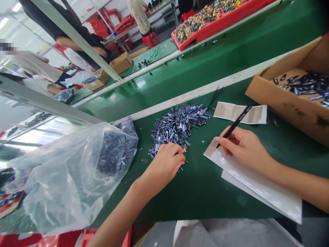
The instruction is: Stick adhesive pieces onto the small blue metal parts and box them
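My left hand [164,166] rests on the green table at the near edge of a heap of small dark metallic parts [178,125], its fingers curled and pinched over a part I can barely see. My right hand [241,145] grips thin black tweezers [235,125] like a pen. Their tip touches the corner of a white sheet [257,187] lying under that hand. A second strip of paper [240,112] lies just beyond.
A clear plastic bag [72,171] with more dark parts sits at the left. A cardboard box [290,99] holding similar parts stands at the right. A green conveyor belt [205,65] runs behind, with a red tray [218,20] of coloured pieces and other people beyond it.
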A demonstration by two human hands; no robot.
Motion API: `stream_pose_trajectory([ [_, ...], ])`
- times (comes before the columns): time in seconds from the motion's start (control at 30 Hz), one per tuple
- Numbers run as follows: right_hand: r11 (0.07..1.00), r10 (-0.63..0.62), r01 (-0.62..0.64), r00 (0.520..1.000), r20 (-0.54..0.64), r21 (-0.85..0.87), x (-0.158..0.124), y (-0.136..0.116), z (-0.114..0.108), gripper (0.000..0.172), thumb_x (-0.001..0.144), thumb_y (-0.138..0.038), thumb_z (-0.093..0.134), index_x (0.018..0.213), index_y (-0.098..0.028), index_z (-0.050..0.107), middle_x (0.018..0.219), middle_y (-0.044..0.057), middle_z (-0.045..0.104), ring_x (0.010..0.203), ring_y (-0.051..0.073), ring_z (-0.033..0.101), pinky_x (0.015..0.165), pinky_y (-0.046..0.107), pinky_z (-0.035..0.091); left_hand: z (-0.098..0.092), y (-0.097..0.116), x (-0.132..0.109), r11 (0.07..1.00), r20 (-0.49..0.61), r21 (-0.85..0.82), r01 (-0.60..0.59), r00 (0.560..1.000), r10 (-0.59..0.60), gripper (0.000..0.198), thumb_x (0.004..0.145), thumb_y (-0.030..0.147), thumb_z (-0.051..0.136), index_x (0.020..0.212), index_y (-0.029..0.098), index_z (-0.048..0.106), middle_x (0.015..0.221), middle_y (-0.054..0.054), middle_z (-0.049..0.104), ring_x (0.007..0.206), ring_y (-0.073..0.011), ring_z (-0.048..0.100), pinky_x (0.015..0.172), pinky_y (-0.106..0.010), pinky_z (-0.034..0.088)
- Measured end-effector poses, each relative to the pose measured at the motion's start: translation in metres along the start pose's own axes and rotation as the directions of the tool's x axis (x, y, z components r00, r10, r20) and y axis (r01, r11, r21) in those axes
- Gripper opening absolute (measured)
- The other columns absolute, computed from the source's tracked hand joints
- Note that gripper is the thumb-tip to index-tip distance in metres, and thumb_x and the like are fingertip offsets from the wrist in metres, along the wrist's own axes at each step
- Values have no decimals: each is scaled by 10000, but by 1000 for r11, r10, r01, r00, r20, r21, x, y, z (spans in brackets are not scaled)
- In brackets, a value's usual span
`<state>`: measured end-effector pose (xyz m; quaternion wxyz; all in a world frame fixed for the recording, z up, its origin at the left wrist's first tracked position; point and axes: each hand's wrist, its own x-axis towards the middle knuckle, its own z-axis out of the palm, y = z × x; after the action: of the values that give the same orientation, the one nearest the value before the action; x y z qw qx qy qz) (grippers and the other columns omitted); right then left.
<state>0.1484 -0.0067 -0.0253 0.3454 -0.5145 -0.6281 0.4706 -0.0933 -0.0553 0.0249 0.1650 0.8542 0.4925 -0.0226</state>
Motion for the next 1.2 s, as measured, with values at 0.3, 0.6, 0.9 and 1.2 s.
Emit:
stream_pose_trajectory([
  [0.3, 987, 40, -25, 995, -94, 158, -3, -8, -8, 187, 808, -386, 632, 751, -211, 599, 709, 24, 700, 652, 202, 683, 601, 316, 544, 26, 38, 30, 401, -43, -902, 158, 892, -450, 168, 811, 178, 605, 966, 114, 603, 751, -25, 650, 650, -119, 644, 654, -252, 548],
  [0.6, 981, -65, 53, 996, 62, 184, -8, -12, -4, 157, 816, -339, 620, 722, -213, 615, 720, 21, 697, 691, 190, 676, 637, 316, 554, 43, 61, 50, -67, 153, -988, 138, 866, -477, 155, 687, 98, 686, 840, 72, 691, 687, -30, 653, 610, -119, 662, 643, -241, 576],
  [0.9, 984, -178, 179, 983, 43, -23, -12, -7, -2, 91, 830, -260, 607, 745, -229, 620, 699, 4, 674, 605, 168, 612, 558, 302, 491, 44, 61, 48, -85, 168, -986, 145, 869, -466, 171, 675, 142, 724, 828, 74, 686, 700, -35, 641, 621, -134, 666, 660, -278, 584],
  [1.2, 969, -223, 228, 973, 54, -97, -13, -4, -1, 96, 842, -266, 599, 765, -218, 631, 707, 3, 675, 602, 157, 618, 542, 281, 468, 44, 61, 48, -77, 169, -986, 150, 875, -454, 168, 690, 122, 705, 849, 72, 688, 687, -27, 642, 620, -120, 661, 662, -259, 579],
])
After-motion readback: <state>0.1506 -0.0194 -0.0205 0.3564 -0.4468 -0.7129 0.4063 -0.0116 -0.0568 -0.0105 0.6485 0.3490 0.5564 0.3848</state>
